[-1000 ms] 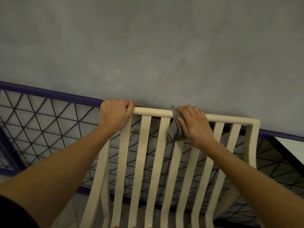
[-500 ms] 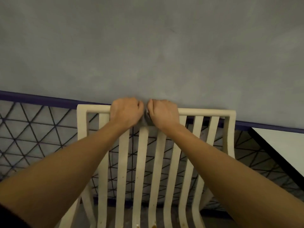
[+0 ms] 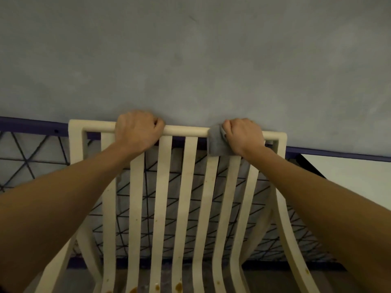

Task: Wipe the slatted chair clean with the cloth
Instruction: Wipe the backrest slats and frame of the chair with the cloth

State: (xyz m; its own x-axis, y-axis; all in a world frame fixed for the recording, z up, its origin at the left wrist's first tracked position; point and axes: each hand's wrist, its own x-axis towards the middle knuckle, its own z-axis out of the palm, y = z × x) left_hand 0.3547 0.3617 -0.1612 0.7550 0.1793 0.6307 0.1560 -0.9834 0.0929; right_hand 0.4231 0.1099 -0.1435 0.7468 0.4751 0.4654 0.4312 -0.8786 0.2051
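Observation:
A cream slatted chair [image 3: 187,187] fills the middle of the view, its back rising toward me with a rounded top rail [image 3: 186,131]. My left hand [image 3: 137,130] grips that rail left of centre, fingers curled over it. My right hand [image 3: 243,134] grips a grey cloth [image 3: 216,142] wrapped over the rail near its right end; the cloth hangs a little below the rail over two slats. Brown stains dot the slats, thickest near the seat at the bottom [image 3: 178,287].
Behind the chair runs a dark blue railing [image 3: 31,125] with black triangular mesh [image 3: 21,153]. Beyond it is a grey wall [image 3: 190,60]. A pale tabletop [image 3: 349,176] with a dark edge sits at the right.
My right hand has slid the cloth rightward along the top rail, from beside my left hand to near the right end. My left hand keeps its grip.

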